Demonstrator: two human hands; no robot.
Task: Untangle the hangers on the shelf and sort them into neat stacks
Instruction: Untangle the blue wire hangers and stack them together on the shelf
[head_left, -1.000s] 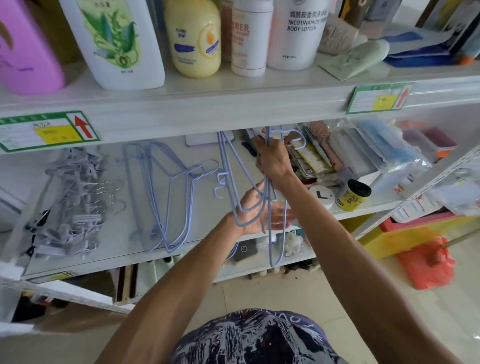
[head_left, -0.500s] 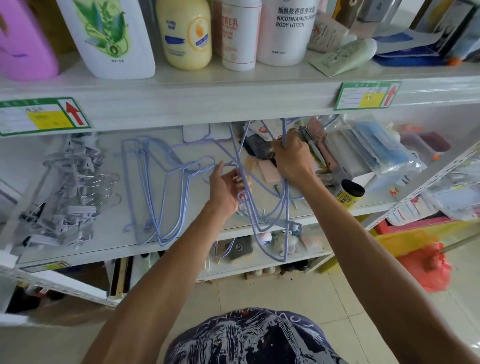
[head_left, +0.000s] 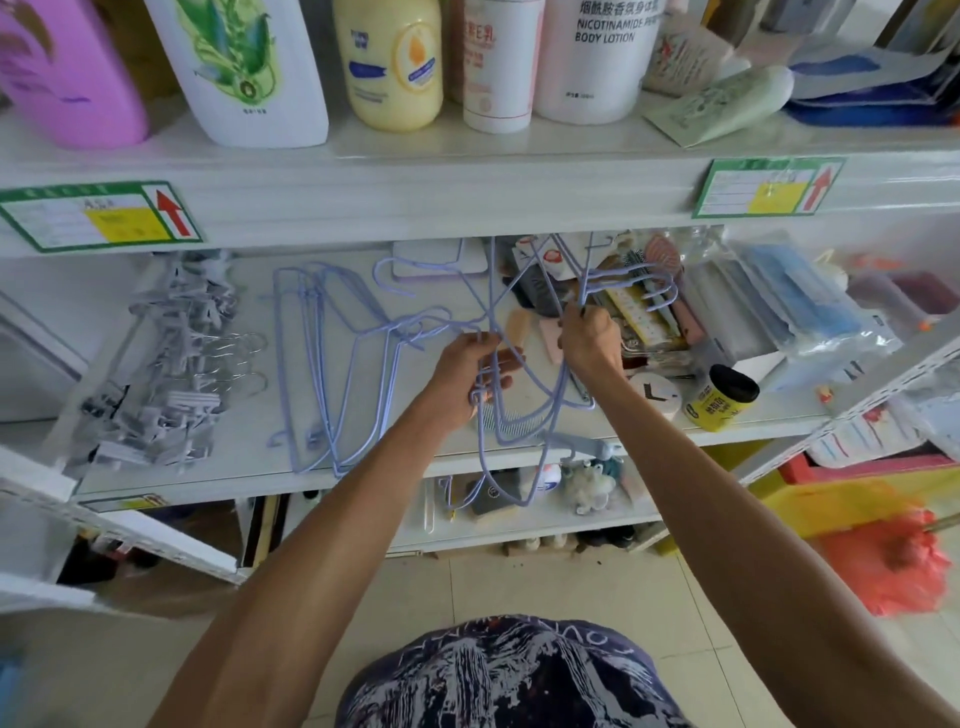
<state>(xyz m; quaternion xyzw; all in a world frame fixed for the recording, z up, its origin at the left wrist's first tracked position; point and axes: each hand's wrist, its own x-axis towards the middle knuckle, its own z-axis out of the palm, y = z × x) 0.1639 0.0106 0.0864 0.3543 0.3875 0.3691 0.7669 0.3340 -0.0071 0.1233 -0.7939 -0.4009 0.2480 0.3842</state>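
Observation:
Over the middle shelf (head_left: 249, 467) I hold a tangle of thin lilac wire hangers (head_left: 524, 415). My left hand (head_left: 467, 371) grips the wires low in the bunch. My right hand (head_left: 589, 340) pinches the necks near the hooks (head_left: 654, 288), which point right. The bunch's lower loops hang past the shelf's front edge. A flat stack of lilac hangers (head_left: 332, 364) lies on the shelf to the left. Further left sits a pile of grey clip hangers (head_left: 166, 374) with metal hooks.
Combs, brushes and packets (head_left: 779, 306) crowd the shelf to the right, with a yellow jar (head_left: 719, 397) near the front edge. Bottles (head_left: 389, 62) stand on the shelf above. A red bag (head_left: 883, 561) lies on the floor at right.
Both hands carried the hanger bunch up and back from in front of the shelf to over it. My left hand moved from under the bunch to gripping its wires.

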